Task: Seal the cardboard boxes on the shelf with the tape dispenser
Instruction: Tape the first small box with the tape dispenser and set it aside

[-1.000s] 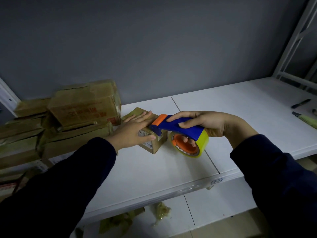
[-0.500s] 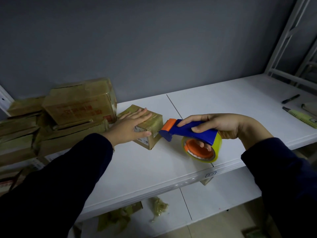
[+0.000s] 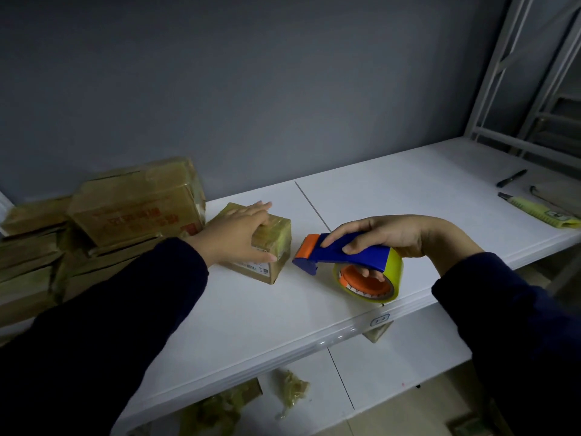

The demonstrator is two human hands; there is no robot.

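A small taped cardboard box with a white label on its front sits on the white shelf. My left hand lies over its top, thumb down on the front face, gripping it. My right hand holds a blue and orange tape dispenser carrying a yellow tape roll. The dispenser's orange nose points at the box from its right, a short gap away. The roll rests near the shelf's front edge.
A pile of bigger cardboard boxes fills the shelf's left end, right behind the small box. A black pen and a yellow utility knife lie at the far right. Crumpled tape scraps litter the lower shelf. A white metal frame stands at right.
My right hand has pulled the dispenser off the box and rightward, opening a gap. My left hand has shifted from flat on the box top to gripping it.
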